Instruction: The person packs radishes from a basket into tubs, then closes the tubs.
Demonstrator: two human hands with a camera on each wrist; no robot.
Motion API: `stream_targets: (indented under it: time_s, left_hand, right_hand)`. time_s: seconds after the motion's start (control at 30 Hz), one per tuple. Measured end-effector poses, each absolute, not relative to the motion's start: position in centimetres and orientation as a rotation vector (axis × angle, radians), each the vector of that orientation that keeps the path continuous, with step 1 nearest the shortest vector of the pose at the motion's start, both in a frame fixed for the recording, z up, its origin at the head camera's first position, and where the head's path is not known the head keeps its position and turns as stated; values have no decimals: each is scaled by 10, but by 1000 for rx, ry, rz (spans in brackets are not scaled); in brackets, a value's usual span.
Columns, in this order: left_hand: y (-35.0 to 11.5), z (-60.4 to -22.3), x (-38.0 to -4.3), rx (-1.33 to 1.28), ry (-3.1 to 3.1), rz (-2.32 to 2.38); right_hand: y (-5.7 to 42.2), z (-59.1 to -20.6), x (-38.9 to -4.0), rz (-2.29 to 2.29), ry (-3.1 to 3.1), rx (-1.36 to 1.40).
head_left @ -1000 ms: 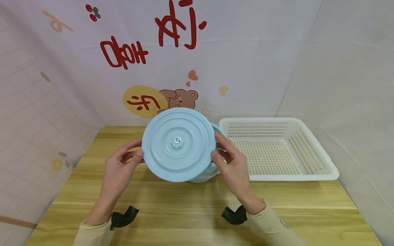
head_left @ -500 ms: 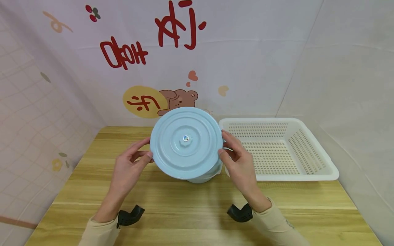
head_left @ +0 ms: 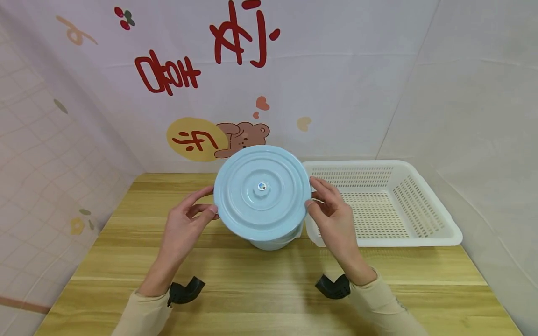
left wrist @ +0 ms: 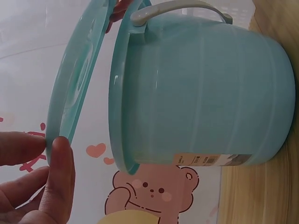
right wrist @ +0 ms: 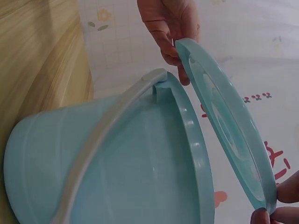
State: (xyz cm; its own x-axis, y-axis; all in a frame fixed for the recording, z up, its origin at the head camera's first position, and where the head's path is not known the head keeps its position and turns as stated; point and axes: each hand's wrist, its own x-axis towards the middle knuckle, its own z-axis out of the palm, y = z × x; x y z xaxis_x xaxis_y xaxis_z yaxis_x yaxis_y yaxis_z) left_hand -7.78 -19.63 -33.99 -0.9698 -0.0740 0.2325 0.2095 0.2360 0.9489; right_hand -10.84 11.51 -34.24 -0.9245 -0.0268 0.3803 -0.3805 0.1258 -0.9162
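Note:
A round light-blue lid (head_left: 261,212) with a small knob and sticker is held by its edge between both hands. My left hand (head_left: 185,226) pinches its left rim with thumb and fingers; my right hand (head_left: 334,224) pinches the right rim. Under the lid stands a light-blue bucket (head_left: 275,243), mostly hidden from the head camera. The left wrist view shows the bucket (left wrist: 201,93) upright on the table, its pale handle (left wrist: 182,5) folded down at the side. A gap separates the tilted lid (right wrist: 233,126) from the bucket's rim in the right wrist view.
A white perforated plastic basket (head_left: 433,241) stands on the right, close to the bucket. Both rest on a wood-grain table (head_left: 252,289). A printed cloth wall (head_left: 344,93) closes off the back and sides.
Both hands have carried the lid to the right and slightly away, so that it now covers more of the bucket in the head view. The bucket and basket have stayed in place.

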Motion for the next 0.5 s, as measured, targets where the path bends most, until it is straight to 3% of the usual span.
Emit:
stream_targets:
  time_s: [0.5]
  left_hand:
    - [-187,-340,-90,-23,-2273,-1931]
  right_hand:
    - [125,-345,-122,1851,-2223,338]
